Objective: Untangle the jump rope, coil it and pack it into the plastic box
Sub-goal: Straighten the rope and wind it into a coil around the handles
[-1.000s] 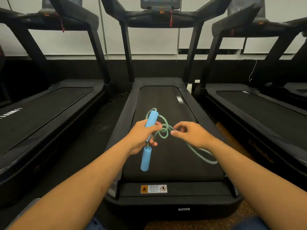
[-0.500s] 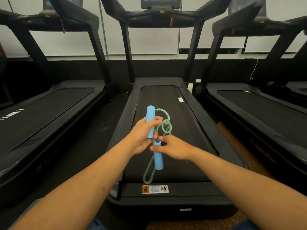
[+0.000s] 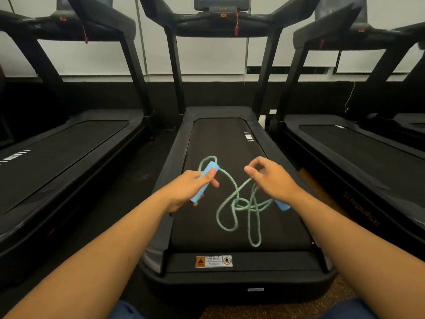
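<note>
Three black treadmills fill the room, the middle treadmill's black belt (image 3: pixel 230 143) beneath the pale green braided jump rope (image 3: pixel 239 203), knotted at six o'clock and now stretched wider between left hand (image 3: pixel 184 192), fingers wrapping one blue foam handle (image 3: pixel 203 181), and right hand (image 3: pixel 273 180), gripping the other blue handle (image 3: pixel 282 205).

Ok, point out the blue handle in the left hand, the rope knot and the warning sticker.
blue handle (image 3: pixel 205 180), head view, mid-shaft above the gripping fingers.
rope knot (image 3: pixel 241 203), head view, where the green strands cross.
warning sticker (image 3: pixel 213 261), head view, its centre on the treadmill's rear edge.

Both forearms extended; left hand (image 3: pixel 188 189) fingers curled, right hand (image 3: pixel 271 180) pinching.
</note>
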`<state>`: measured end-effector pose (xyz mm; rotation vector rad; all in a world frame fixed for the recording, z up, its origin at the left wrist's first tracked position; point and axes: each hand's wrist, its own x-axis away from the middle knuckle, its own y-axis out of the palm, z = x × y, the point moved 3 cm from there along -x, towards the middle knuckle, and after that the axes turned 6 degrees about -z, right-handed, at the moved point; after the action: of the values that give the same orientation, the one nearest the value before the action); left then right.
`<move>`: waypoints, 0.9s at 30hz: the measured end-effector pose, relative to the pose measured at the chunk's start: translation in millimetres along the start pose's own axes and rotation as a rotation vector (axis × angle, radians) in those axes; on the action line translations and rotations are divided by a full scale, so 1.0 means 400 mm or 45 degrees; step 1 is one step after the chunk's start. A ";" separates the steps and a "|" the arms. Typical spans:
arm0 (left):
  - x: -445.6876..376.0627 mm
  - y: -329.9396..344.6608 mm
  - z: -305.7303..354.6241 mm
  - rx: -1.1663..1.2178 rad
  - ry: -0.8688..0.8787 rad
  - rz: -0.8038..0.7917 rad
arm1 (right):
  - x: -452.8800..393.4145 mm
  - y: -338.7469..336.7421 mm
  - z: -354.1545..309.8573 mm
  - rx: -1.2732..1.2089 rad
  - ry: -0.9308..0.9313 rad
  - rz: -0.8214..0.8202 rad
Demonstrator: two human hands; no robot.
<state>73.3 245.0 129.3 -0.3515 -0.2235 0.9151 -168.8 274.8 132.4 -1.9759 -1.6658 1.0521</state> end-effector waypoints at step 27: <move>0.046 0.015 0.105 0.897 0.241 -0.142 | 0.030 0.049 -0.086 -0.347 -0.089 -0.393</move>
<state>65.7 271.5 166.2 0.2264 0.2536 0.7895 -129.9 288.1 138.1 -1.7683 -2.1656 0.8241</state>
